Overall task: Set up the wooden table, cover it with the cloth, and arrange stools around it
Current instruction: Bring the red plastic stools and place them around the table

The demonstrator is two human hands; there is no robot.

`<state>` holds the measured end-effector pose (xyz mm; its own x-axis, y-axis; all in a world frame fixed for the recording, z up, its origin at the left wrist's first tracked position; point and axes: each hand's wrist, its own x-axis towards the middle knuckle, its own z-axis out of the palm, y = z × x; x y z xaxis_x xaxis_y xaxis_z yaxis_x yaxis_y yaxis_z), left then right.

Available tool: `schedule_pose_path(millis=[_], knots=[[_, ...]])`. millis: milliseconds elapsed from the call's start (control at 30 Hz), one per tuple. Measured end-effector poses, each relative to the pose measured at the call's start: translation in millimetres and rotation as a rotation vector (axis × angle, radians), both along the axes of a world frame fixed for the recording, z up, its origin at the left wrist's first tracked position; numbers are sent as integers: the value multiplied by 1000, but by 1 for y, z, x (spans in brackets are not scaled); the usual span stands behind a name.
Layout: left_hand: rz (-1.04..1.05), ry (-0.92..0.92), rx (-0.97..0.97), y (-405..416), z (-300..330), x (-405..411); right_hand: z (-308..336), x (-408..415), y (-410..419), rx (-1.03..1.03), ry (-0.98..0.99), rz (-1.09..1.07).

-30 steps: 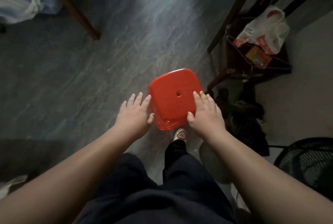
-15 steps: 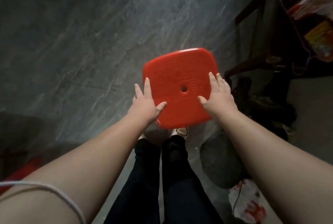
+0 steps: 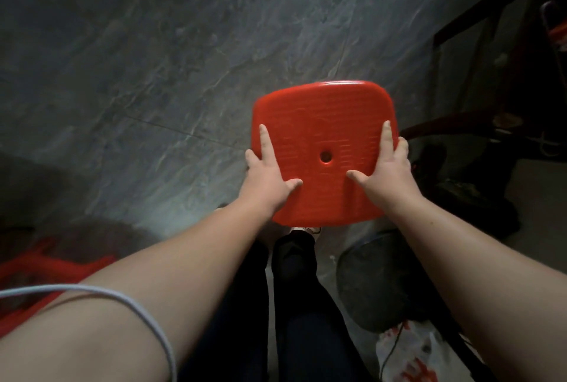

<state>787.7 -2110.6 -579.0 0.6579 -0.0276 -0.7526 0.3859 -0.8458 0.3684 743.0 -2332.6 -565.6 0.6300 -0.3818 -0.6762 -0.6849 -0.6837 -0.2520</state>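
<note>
From the head view, you have the red stool (image 3: pixel 323 151) between your two hands, seat facing up toward you, out in front of your legs above the grey stone floor (image 3: pixel 153 59). Your left hand (image 3: pixel 268 171) grips the seat's left edge, thumb laid across the top and index finger stretched forward along it, the other fingers wrapped out of sight below; your right hand (image 3: pixel 385 166) mirrors that on the right edge. Whether the stool's legs touch the floor is hidden under the seat, so judge it by feel, not by sight. Keep the seat level and both grips even, so it does not tip toward either wrist. Just right of your right hand stands dark wooden furniture (image 3: pixel 491 74), and below that wrist lies a dark round object (image 3: pixel 377 283); steer the stool clear of both. No counter shows here, so look up and find it before you set the stool down.
</note>
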Motion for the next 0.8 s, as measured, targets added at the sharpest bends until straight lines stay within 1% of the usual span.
schedule_pose_path(millis=[133, 267, 467, 633, 800], knots=[[10, -48, -29, 36, 20, 7, 29, 9, 33, -23, -23, 54], [88, -87, -54, 86, 69, 15, 80, 27, 80, -30, -55, 123], [258, -146, -106, 191, 190, 26, 200, 63, 185, -39, -134, 259], [346, -219, -39, 297, 301, 13, 304, 85, 287, -63, -207, 437], [514, -293, 3, 387, 371, -20, 374, 96, 383, -54, -290, 634]])
